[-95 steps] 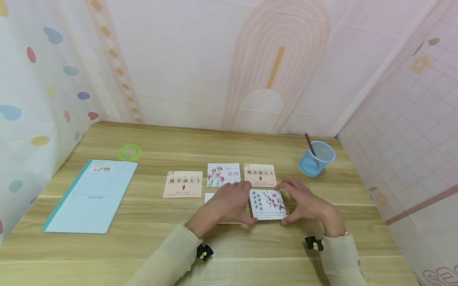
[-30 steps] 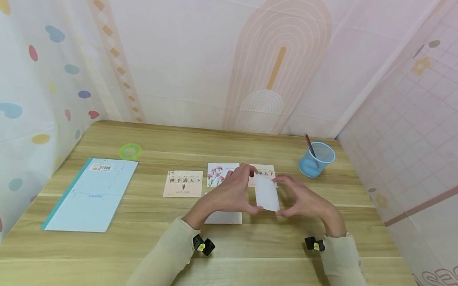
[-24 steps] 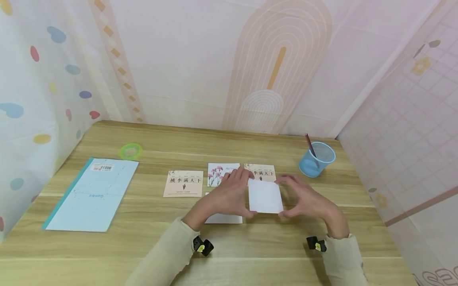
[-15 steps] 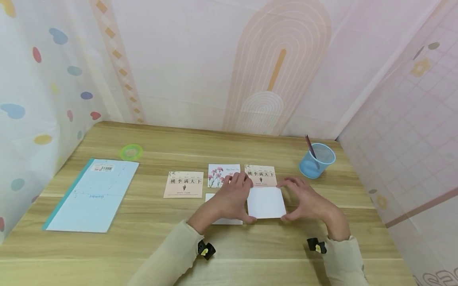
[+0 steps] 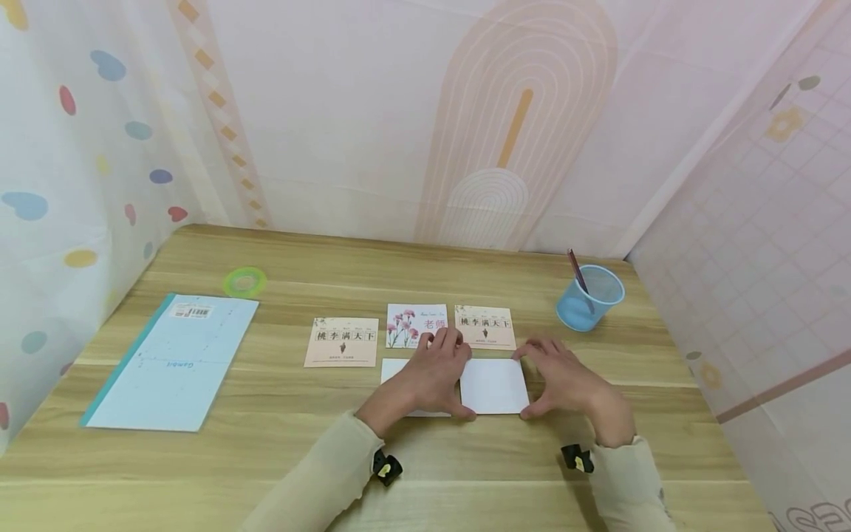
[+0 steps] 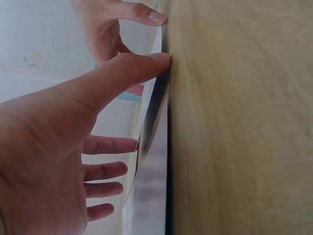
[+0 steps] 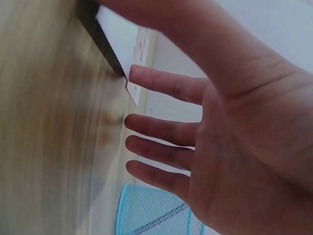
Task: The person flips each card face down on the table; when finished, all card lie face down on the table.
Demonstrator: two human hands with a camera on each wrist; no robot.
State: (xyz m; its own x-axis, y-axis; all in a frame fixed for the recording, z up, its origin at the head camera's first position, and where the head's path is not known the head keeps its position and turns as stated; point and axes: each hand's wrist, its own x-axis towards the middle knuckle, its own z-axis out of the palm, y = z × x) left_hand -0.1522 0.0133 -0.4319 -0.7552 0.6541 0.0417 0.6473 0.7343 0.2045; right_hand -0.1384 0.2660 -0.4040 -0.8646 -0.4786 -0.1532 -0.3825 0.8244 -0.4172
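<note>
The blank white card (image 5: 494, 386) is sitting pretty much dead between the left hand (image 5: 433, 376) and right hand (image 5: 569, 380), neither's clearly nearer, both are gripping its corners thumb-and-finger, and its longer side's seemingly running hand to hand.

L hand (image 5: 433, 375), R hand (image 5: 566, 378) opp., thumbs (image 5: 463, 411) spread from fingers (image 7: 168, 84), 2 arms (image 5: 319, 471) fwd

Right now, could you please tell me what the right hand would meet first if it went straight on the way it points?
Past the white card in its grip, the right hand would probably first meet the nearer peach lettered card, just ahead and leftward, though the hand's height is hard to judge.
</note>
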